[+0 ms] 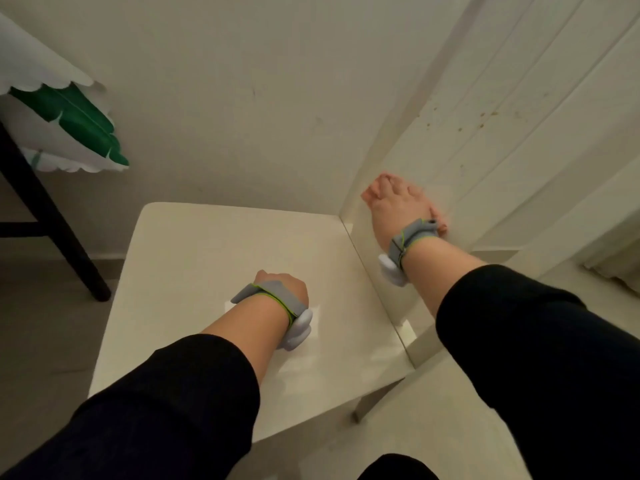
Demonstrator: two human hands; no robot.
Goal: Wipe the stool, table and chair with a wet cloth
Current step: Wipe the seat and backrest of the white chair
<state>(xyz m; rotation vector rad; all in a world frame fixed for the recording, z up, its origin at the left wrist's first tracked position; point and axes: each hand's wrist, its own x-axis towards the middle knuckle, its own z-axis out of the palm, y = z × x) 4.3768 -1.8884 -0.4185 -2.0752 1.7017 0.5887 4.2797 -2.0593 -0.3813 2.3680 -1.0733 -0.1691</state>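
Chair [207, 254]: cream, hard glossy seat, standing close to the wall, with its slatted back [502, 140] on the right of view.

Left grip [282, 289]: knuckles down on the middle of the seat. The fingers are hidden behind the wrist, so whether they are closed on anything cannot be told. A pale patch [230, 308] shows flat on the seat at the hand's edge. It may be the wet cloth or only sheen.

Right grip [398, 206]: wrapped round the near upright of the back, low down, thumb on the slat side.

Bench [55, 230]: dark-legged, under a leaf-print cover [69, 116], at far left, well apart from the chair. Stool: not in view.

Handling, as judged: the chair looks stiff and fairly light, and its smooth seat is likely slippery when wet. It could skid under pressure. Holding the upright near the seat joint is the sound place to steady it. A wet cloth is soft and wants a flat, spread palm.
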